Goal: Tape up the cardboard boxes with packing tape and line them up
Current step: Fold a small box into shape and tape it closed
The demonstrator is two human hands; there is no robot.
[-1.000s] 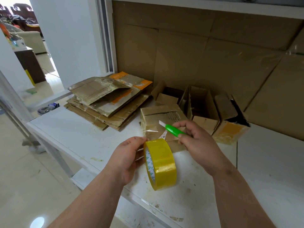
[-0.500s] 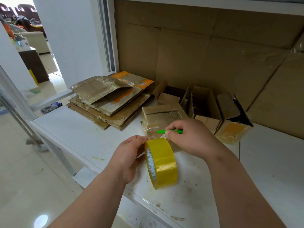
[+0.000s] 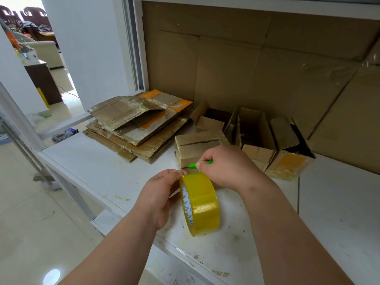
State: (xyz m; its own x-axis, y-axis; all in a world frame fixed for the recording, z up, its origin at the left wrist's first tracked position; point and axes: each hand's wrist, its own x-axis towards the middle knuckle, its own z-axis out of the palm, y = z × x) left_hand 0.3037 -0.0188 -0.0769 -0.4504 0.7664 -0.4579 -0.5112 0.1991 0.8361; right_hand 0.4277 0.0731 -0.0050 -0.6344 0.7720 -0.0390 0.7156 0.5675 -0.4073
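Head view: left hand gripping tape roll above the table; right hand pinching green cutter at closed box; likely cutting tape; next pressing the end flat.

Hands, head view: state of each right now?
Left hand: fingers grip the yellow tape roll.
Right hand: fingers curled round the green cutter.

Left hand: fingers curled around the tape roll, held on edge.
Right hand: closed in a pinch on the green cutter, positioned above the roll.
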